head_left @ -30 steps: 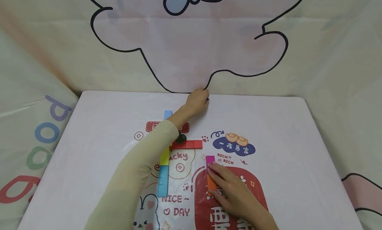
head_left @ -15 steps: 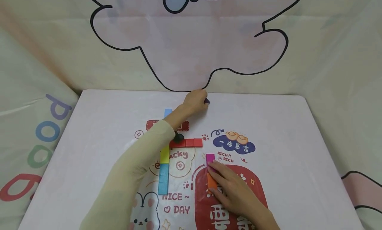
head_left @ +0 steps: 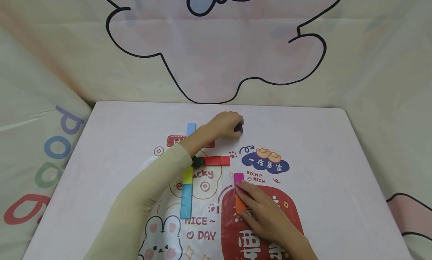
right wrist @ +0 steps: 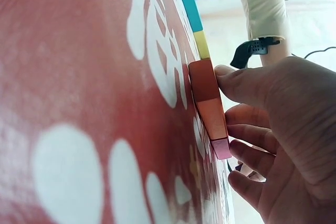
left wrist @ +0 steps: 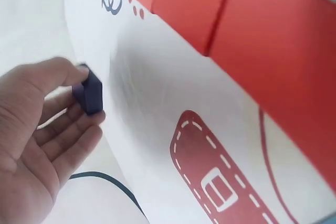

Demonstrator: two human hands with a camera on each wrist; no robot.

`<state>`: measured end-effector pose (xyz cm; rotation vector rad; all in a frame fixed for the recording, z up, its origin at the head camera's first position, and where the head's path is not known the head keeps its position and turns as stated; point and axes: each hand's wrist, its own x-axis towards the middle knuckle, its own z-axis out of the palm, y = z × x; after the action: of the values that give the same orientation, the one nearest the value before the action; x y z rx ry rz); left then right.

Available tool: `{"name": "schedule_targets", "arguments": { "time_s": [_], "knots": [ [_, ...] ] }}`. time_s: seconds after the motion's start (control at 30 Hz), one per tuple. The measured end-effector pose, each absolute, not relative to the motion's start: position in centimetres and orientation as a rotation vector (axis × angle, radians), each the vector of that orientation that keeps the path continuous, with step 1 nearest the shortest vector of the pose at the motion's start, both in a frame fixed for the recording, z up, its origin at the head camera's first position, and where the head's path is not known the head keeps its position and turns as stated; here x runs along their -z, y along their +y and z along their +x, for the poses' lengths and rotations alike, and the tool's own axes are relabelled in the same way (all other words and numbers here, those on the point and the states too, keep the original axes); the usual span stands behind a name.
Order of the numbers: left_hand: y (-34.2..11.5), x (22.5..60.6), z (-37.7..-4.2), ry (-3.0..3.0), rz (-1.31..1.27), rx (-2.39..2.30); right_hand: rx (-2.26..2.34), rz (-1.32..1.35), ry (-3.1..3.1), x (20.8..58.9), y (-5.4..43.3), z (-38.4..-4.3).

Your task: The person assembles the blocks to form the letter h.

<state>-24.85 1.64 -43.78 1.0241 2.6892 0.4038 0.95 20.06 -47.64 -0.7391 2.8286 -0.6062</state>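
Near the far edge of the table, my left hand [head_left: 227, 124] pinches a dark purple block [head_left: 239, 128] between thumb and fingers. The left wrist view shows that purple block [left wrist: 89, 92] raised off the surface. My right hand [head_left: 263, 211] rests against a short column of orange [head_left: 240, 204] and magenta [head_left: 238, 177] blocks. In the right wrist view its thumb touches the orange block [right wrist: 205, 80], and loosely extended fingers lie along the column. A row of red blocks [head_left: 217, 160] lies beyond, between the two hands.
A longer column with teal [head_left: 186, 200], yellow [head_left: 187, 175] and light blue [head_left: 191, 129] parts stands on the left, partly hidden by my left arm. The white table [head_left: 320, 159] bears printed pictures and lettering. A fabric backdrop [head_left: 216, 57] hangs behind its far edge.
My left hand has moved right and nearer from the table's far edge, bringing the purple block along. The right hand stays on the orange and magenta column.
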Motion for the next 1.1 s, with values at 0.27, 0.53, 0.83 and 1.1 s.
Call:
{"name": "schedule_targets", "arguments": {
  "time_s": [0.27,0.53,0.83,1.1],
  "knots": [
    [1.5,43.5,-22.6,2.592,1.163,-0.372,0.622,-0.748,2.827,47.6,20.2,0.8],
    [2.1,43.2,-19.3,2.525,1.303,-0.267,0.622,-0.783,2.840,47.6,20.2,0.8],
    [2.3,42.8,-16.9,2.468,1.383,-0.213,0.623,-0.772,2.833,47.7,20.2,0.9],
    [2.0,43.4,-16.6,2.478,1.405,-0.153,0.605,-0.775,2.852,47.8,20.2,0.8]
  ]
}}
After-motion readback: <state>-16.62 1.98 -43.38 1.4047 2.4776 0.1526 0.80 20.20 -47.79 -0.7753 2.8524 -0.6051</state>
